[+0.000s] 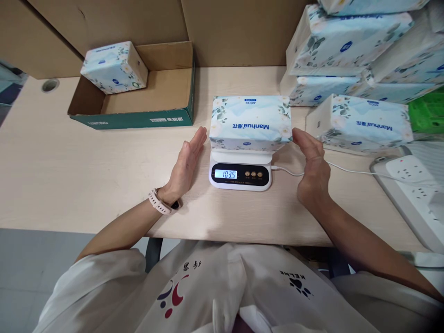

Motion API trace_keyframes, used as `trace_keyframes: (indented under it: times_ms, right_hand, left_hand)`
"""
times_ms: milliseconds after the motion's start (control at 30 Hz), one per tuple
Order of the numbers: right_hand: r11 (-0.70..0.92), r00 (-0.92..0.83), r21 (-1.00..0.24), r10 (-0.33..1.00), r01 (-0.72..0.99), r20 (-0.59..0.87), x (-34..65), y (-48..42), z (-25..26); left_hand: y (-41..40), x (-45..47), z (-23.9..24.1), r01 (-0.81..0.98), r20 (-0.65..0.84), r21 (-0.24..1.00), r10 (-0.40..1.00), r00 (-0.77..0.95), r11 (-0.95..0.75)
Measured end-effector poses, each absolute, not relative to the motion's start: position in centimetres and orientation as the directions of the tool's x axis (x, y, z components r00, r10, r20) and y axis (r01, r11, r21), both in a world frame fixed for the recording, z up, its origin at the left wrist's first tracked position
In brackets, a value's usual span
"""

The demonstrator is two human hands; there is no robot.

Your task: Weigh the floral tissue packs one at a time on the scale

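A tissue pack (250, 132) in pale blue floral wrapping lies on a small white digital scale (240, 182), whose lit display reads 103.5. Beside the pack's left end is my left hand (185, 164), its fingers stretched out and a narrow gap between them and the wrapping. My right hand (313, 166) stands on edge at the other end, fingers extended; its fingertips are at the pack's corner, and I cannot tell if they touch. Neither hand is wrapped around anything.
At the back left, an open cardboard box (166, 99) holds one tissue pack (114, 69). Stacked tissue packs (347, 44) stand at the back right, with a single pack (367, 122) before them. A white power strip (409, 185) and cable (350, 171) lie right, near a green basket (428, 113).
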State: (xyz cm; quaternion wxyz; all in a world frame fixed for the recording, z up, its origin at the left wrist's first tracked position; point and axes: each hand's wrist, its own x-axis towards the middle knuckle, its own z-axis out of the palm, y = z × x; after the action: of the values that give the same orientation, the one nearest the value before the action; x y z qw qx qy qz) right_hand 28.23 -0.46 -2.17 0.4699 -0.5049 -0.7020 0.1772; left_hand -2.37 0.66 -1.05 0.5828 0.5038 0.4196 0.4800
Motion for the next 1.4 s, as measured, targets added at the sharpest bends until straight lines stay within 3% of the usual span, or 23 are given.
trace_keyframes:
  times_ms: [367, 1400]
  right_hand:
    - [0.476, -0.081, -0.747, 0.863, 0.465, 0.499, 28.4, -0.4, -2.6]
    - [0.405, -0.063, -0.772, 0.900, 0.490, 0.432, 28.6, 0.4, -3.8]
  left_hand:
    - [0.6, -2.3, -0.9, -0.128, -0.011, 0.991, 0.980, 0.197, 0.037]
    - [0.8, -2.2, -1.0, -0.088, 0.025, 0.996, 0.981, 0.190, -0.009]
